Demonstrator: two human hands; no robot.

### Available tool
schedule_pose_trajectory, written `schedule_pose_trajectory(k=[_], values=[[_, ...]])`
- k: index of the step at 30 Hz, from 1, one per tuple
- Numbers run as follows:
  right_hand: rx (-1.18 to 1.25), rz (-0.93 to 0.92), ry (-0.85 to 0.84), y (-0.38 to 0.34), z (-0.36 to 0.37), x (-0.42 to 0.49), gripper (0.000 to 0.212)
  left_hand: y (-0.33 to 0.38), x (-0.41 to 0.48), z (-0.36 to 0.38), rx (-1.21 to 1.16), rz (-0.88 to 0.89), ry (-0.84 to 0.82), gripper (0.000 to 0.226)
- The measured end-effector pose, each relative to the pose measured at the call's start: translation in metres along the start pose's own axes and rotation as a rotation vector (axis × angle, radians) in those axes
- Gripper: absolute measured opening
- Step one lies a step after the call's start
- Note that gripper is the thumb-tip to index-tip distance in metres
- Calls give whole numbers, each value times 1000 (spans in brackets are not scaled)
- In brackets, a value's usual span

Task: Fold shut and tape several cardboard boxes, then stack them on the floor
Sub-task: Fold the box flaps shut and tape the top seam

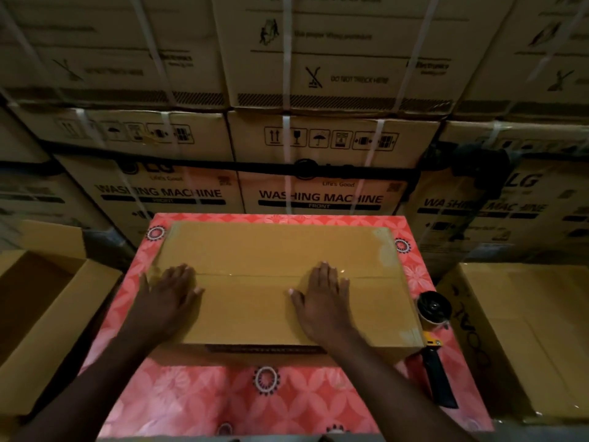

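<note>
While the fingers (pixel 183 272) of both hands lie straight and slightly spread, pressed flat on the lid and holding nothing, the left hand (pixel 173 293) rests near the left end of the cardboard box (pixel 274 250) and the right hand (pixel 322 291) just right of its middle. The box's long axis runs left to right, and its centre seam (pixel 255 275) passes under the fingertips the same way. A glossy strip along the seam suggests tape (the dim light leaves this unsure). The tape dispenser (pixel 435 317) lies just beside the box's right end, so the right hand is the nearer one. The box sits on a surface (pixel 264 403) covered in pink flowered cloth. An open box (pixel 47 314) stands lower on the left and another carton (pixel 516 330) on the right. Strapped washing machine cartons (pixel 318 199) wall the far side.
</note>
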State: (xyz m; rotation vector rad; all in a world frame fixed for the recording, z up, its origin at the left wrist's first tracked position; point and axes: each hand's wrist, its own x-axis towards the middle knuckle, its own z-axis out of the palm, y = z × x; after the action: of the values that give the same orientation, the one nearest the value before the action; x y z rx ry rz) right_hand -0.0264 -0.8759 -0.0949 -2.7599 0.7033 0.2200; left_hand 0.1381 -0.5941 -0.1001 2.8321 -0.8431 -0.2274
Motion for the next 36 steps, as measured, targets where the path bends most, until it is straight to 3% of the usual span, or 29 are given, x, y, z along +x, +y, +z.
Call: schedule_pose_trajectory(k=[6,11,14,17,20,23,26,30,33,36], values=[[-5,-322,2,-109,35,-4,82,-35,-7,6,54,183,32,85],[-35,-166,8,-107,31,11,82,-72,-6,-14,87,156,105,63],[-35,3,39,-112,27,16,82,-75,-5,-14,17,210,99,66],[-8,-50,59,-145,41,8,86,-86,-5,-9,-146,183,46,72],[51,-156,75,-192,60,-4,91,-87,-9,-14,-386,137,254,55],[86,-293,74,-236,69,-8,81,-81,-2,-19,-565,22,424,33],[188,-432,52,-263,65,-4,73,-85,12,-14,-807,-103,306,41],[224,-244,94,-271,61,7,82,-86,35,-21,-1075,-246,198,50],[149,-231,68,-288,68,0,95,-86,74,-29,-1063,-217,112,60],[73,-253,76,-309,79,-10,106,-82,118,-33,-860,-126,99,65]])
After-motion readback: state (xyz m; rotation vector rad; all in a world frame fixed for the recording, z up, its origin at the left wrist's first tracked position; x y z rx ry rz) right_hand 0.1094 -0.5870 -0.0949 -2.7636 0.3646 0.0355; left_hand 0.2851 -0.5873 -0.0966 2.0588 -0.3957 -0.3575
